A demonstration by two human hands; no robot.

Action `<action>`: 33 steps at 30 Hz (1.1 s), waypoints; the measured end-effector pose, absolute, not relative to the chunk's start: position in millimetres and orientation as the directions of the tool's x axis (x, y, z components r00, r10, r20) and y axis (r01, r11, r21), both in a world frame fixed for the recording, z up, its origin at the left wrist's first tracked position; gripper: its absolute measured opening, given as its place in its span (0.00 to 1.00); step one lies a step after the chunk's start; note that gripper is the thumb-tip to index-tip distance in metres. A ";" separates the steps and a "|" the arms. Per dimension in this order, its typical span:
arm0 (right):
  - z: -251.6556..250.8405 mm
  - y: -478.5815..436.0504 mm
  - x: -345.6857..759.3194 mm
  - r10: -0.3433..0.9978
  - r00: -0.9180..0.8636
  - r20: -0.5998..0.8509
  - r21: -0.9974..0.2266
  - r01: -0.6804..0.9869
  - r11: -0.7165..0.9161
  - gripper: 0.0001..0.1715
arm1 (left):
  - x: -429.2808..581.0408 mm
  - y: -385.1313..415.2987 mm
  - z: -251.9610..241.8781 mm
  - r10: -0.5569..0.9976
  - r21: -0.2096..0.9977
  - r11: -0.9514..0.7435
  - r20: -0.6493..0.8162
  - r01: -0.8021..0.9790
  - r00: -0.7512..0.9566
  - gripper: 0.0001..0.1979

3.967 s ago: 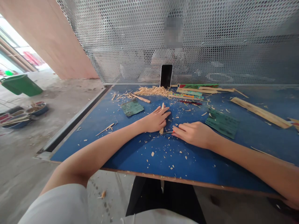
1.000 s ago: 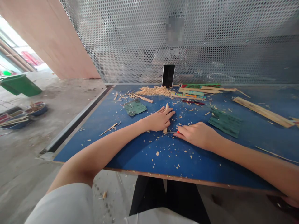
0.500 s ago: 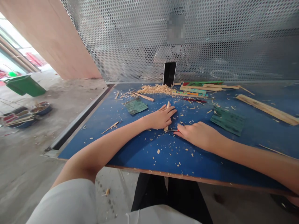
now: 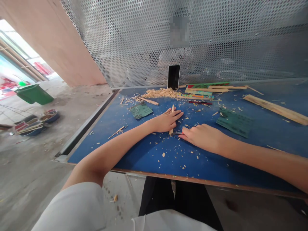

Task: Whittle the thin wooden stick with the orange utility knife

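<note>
My left hand (image 4: pixel 167 121) lies flat on a short pale wooden stick (image 4: pixel 172 109), pinning it to the blue table (image 4: pixel 134 150); its fingers are stretched out. My right hand (image 4: pixel 203 137) is closed around a small knife (image 4: pixel 179 133) with a red handle. The blade tip meets the near end of the stick. Wood chips lie scattered around both hands.
A phone (image 4: pixel 173 77) leans on the perforated metal screen (image 4: pixel 216 41). A shavings pile (image 4: pixel 160 93), two green sandpaper sheets (image 4: pixel 141 110) (image 4: pixel 234 122), painted sticks (image 4: pixel 196 95) and a long plank (image 4: pixel 276 109) lie on the table. A green bin (image 4: pixel 35 94) stands on the floor at left.
Both hands stay in place on the stick and the knife. The camera has shifted slightly, so the scene has slid a little to the right.
</note>
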State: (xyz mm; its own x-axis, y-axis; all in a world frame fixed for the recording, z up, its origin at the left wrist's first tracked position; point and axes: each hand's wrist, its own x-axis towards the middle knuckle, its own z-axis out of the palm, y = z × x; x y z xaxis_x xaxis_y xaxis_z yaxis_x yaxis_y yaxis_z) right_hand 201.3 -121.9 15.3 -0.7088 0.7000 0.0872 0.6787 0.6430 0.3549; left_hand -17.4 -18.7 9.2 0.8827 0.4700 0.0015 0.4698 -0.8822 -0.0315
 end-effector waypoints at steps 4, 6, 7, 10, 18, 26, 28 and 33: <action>13.6 -121.1 201.0 0.712 -0.699 0.070 0.351 0.685 0.639 0.22 | -19.0 -17.1 11.8 0.458 -0.006 -0.889 -0.037 0.458 0.888 0.33; 12.0 -120.9 201.7 0.705 -0.706 0.070 0.350 0.679 0.645 0.22 | -20.5 -15.5 12.7 0.436 0.013 -0.899 -0.048 0.437 0.899 0.32; 11.3 -121.0 202.2 0.700 -0.710 0.072 0.348 0.676 0.650 0.22 | -21.3 -14.6 12.8 0.427 0.026 -0.903 -0.048 0.429 0.903 0.32; 10.0 -122.0 203.8 0.686 -0.722 0.085 0.352 0.666 0.657 0.23 | -23.2 -12.3 11.7 0.423 0.057 -0.904 -0.044 0.425 0.905 0.32; 7.2 -121.5 208.7 0.633 -0.758 0.156 0.386 0.637 0.668 0.27 | -23.3 -11.2 9.1 0.449 0.065 -0.890 -0.048 0.451 0.892 0.33; 4.4 -112.2 228.6 0.606 -0.751 0.264 0.377 0.658 0.652 0.27 | -24.4 -12.6 5.8 0.478 0.082 -0.875 -0.015 0.477 0.878 0.31; 5.0 -108.3 232.8 0.597 -0.740 0.309 0.352 0.672 0.651 0.27 | -25.0 -14.3 4.8 0.493 0.057 -0.869 0.036 0.491 0.869 0.30; 7.0 -99.2 238.7 0.607 -0.684 0.405 0.284 0.725 0.628 0.26 | -28.2 -17.6 5.6 0.520 0.013 -0.850 0.192 0.527 0.833 0.28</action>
State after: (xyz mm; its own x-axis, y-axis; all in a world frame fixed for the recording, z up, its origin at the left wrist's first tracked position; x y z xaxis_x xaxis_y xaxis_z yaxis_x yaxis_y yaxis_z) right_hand 238.7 -99.2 7.0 -0.6839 0.6070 0.4048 0.7249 0.6278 0.2836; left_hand -28.2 -17.6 5.6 0.8326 0.5196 0.1917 0.5272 -0.8496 0.0131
